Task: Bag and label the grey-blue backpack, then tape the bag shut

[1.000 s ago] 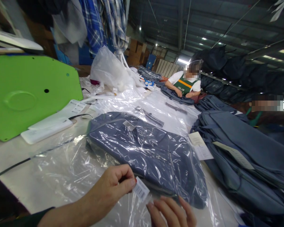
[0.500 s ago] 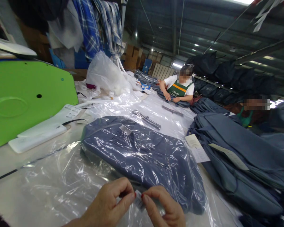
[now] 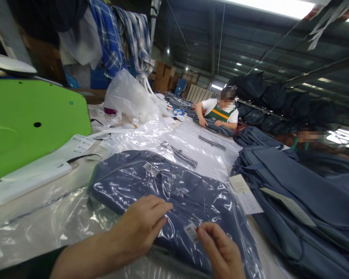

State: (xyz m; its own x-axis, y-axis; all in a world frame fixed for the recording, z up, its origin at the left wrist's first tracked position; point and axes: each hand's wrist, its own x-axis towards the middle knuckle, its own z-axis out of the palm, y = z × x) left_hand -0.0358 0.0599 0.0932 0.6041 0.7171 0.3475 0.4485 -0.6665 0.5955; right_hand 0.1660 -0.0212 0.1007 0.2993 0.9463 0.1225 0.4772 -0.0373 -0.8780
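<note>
A dark blue bag (image 3: 174, 205) lies on the table inside a clear plastic sleeve. My right hand (image 3: 221, 248) pinches a small white label (image 3: 191, 233) with printed marks between thumb and forefinger, just above the sleeve's near right part. Over the middle of the sleeve, my left hand (image 3: 144, 224) has its fingers stretched out and holds nothing. Whether its fingertips touch the plastic, I cannot tell. A pale tag (image 3: 151, 169) shows at the bag's far side.
A stack of dark blue bags (image 3: 302, 193) with paper tags fills the right side. At left stand a green machine panel (image 3: 35, 139) and a white strip of labels (image 3: 78, 143). Behind, a co-worker (image 3: 218, 112) handles dark fabric near a plastic bag heap (image 3: 130, 97).
Both hands were together at the near edge, fingers close to the label. Now my left hand has moved away from the label, over the bag, and my right hand holds the label farther right.
</note>
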